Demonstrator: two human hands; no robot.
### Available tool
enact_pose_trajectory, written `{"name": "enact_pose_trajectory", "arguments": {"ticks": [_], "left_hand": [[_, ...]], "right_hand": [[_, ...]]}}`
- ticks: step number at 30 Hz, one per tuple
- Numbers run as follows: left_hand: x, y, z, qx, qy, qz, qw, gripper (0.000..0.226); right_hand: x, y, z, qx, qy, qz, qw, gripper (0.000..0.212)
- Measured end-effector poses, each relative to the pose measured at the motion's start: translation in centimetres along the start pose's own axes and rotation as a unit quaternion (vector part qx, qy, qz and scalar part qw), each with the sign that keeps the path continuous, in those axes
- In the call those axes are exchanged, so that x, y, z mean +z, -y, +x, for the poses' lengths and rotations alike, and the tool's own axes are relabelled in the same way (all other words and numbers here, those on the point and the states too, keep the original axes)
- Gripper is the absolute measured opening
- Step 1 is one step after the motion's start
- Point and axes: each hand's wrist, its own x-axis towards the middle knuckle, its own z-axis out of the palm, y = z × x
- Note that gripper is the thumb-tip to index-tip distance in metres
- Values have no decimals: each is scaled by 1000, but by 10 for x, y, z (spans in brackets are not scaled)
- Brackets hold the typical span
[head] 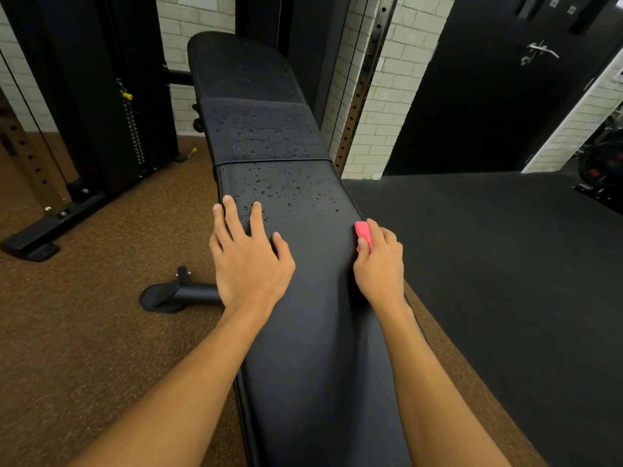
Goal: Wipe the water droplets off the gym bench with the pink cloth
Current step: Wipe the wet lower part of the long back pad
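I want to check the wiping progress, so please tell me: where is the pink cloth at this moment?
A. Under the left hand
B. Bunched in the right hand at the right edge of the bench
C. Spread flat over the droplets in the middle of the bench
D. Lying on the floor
B: the pink cloth is bunched in the right hand at the bench edge, while the left hand rests bare on the pad.

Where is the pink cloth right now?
In the head view the pink cloth is bunched in the right hand, at the right edge of the gym bench, just below the water droplets.
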Motion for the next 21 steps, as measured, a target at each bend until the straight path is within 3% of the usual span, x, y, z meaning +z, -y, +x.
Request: {"name": "enact_pose_trajectory", "arguments": {"ticks": [7, 13, 21], "left_hand": [[1, 0, 1, -2, 2, -9, 1000, 66], [0, 2, 3, -15, 7, -55, 998, 68], [-11, 20, 26, -22, 29, -156, 987, 73]], "right_hand": [[15, 42, 61, -53, 39, -8, 998, 51], [24, 43, 16, -167, 32, -4, 985, 48], [27, 40, -26, -123, 21, 22, 992, 48]]}}
